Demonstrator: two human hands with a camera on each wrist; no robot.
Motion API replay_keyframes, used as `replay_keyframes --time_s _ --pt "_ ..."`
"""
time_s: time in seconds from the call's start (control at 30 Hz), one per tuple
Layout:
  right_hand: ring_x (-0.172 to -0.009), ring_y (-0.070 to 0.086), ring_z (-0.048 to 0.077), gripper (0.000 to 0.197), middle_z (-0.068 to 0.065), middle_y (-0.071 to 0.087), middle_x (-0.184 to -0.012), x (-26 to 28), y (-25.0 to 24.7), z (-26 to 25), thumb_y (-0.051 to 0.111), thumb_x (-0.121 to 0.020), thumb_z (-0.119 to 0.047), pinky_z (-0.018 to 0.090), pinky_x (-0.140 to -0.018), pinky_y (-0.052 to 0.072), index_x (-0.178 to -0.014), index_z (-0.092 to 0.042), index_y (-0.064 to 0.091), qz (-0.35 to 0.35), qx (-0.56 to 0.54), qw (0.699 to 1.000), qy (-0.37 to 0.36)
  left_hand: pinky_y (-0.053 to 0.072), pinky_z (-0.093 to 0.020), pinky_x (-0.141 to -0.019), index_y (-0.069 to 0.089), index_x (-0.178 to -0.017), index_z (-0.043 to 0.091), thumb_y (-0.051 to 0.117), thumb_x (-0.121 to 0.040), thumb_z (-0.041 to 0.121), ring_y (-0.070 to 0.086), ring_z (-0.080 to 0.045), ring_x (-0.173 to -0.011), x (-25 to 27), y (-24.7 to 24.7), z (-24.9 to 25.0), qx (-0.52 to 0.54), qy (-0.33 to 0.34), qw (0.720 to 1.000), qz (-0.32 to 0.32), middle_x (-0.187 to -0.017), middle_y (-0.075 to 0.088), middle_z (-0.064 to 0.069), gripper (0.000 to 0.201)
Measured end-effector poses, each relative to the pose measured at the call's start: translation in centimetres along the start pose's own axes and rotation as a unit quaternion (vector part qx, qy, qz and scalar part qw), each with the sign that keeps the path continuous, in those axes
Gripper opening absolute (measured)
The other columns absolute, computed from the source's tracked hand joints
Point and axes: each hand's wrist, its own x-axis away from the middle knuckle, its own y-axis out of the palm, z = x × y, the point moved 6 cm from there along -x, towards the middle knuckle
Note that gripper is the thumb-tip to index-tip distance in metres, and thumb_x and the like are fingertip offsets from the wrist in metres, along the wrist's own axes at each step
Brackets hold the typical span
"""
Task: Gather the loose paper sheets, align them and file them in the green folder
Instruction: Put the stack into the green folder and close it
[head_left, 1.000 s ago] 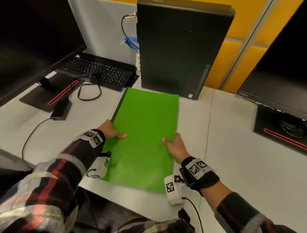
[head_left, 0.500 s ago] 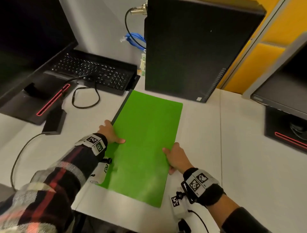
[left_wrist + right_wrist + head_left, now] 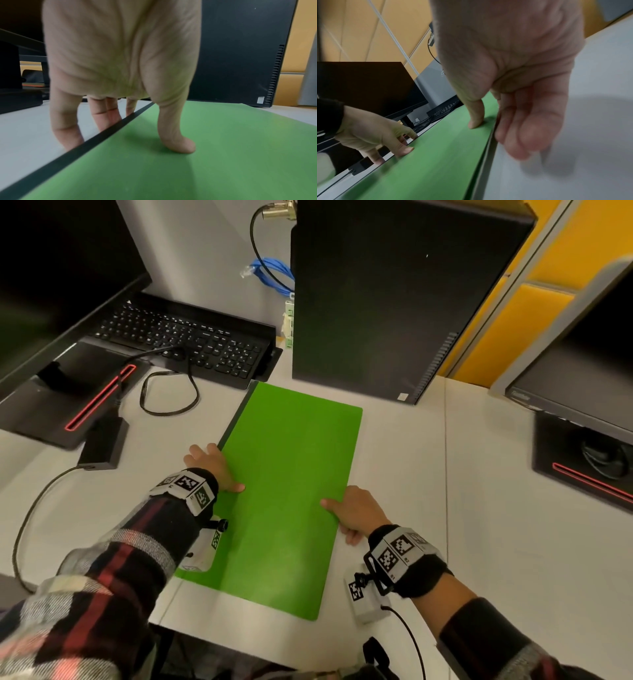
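Observation:
The green folder point(image 3: 284, 491) lies closed and flat on the white desk point(image 3: 445, 508), its black spine point(image 3: 106, 136) on the left. My left hand point(image 3: 217, 469) straddles the spine: the thumb point(image 3: 180, 146) presses on the cover, and the straight fingers point(image 3: 67, 136) touch the desk beside it. My right hand point(image 3: 342, 518) straddles the folder's right edge: the thumb point(image 3: 476, 121) rests on the cover, and the relaxed fingers point(image 3: 518, 135) lie along the edge. In the right wrist view a pale layer shows under the cover edge point(image 3: 488, 155). No loose sheets are in sight.
A black computer tower point(image 3: 394, 302) stands just behind the folder. A keyboard point(image 3: 185, 337), a monitor base point(image 3: 68, 392), a black adapter point(image 3: 102, 446) and cables lie at the left. A second monitor point(image 3: 582, 364) stands at the right. The desk's front edge is near the folder.
The head view has shifted closer and to the left. Both hands stay at the same places on the folder's two sides, and the folder stays put.

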Motion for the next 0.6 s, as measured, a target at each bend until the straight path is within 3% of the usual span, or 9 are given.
replay_keyframes --time_s 0.1,0.27,0.4,0.47,0.53,0.6 --pt "-0.040 0.051 0.023 0.046 0.009 0.052 -0.053 -0.2 -0.4 -0.3 0.055 -0.089 -0.042 0.031 -0.047 0.049 -0.065 -0.005 0.045 0.014 0.045 0.999 -0.008 0.030 -0.043 -0.108 0.022 -0.139 0.003 0.074 -0.073 0.042 0.028 -0.039 -0.133 0.0 0.1 0.0 0.020 0.012 1.000 0.010 -0.142 0.024 -0.023 0.093" --pt "-0.049 0.046 0.019 0.045 0.005 0.047 -0.061 -0.6 -1.1 -0.7 0.054 -0.087 -0.049 0.029 -0.050 0.041 -0.077 -0.006 0.044 0.048 0.105 0.993 -0.023 0.028 -0.043 -0.109 0.022 -0.141 0.004 0.072 -0.075 0.040 0.025 -0.040 -0.134 0.0 -0.1 0.1 0.035 0.023 0.999 0.019 -0.143 0.022 -0.024 0.091" --pt "-0.050 0.044 0.019 0.049 0.004 0.045 -0.061 -0.7 -1.2 -0.8 0.053 -0.087 -0.051 0.026 -0.048 0.037 -0.063 -0.012 0.036 0.052 0.129 0.990 -0.019 0.029 -0.044 -0.108 0.021 -0.141 0.005 0.072 -0.075 0.041 0.024 -0.040 -0.134 -0.1 -0.2 0.3 0.033 0.026 0.999 0.013 -0.144 0.021 -0.023 0.091" --pt "-0.057 0.049 0.022 0.051 0.003 0.044 -0.063 -0.7 -1.3 -0.9 0.052 -0.086 -0.053 0.028 -0.053 0.040 -0.062 -0.012 0.034 0.054 0.157 0.986 -0.019 0.029 -0.044 -0.108 0.021 -0.142 0.005 0.071 -0.075 0.041 0.023 -0.040 -0.134 0.0 -0.2 0.3 0.028 0.028 0.999 0.015 -0.144 0.020 -0.023 0.091" --pt "-0.073 0.053 0.025 0.051 0.005 0.051 -0.074 -0.7 -1.5 -0.9 0.052 -0.085 -0.056 0.031 -0.064 0.042 -0.065 -0.012 0.036 0.063 0.189 0.980 -0.025 0.029 -0.043 -0.108 0.022 -0.141 0.004 0.071 -0.076 0.042 0.025 -0.039 -0.133 0.3 -0.3 0.4 0.024 0.029 0.999 0.021 -0.144 0.022 -0.023 0.090" --pt "-0.089 0.056 0.029 0.050 0.015 0.059 -0.100 -0.5 -1.7 -1.1 0.055 -0.083 -0.055 0.034 -0.071 0.041 -0.088 -0.006 0.048 0.084 0.193 0.977 -0.037 0.030 -0.044 -0.107 0.024 -0.140 0.002 0.071 -0.077 0.039 0.027 -0.038 -0.132 0.8 -0.3 0.5 0.034 0.035 0.998 0.037 -0.143 0.023 -0.022 0.087"
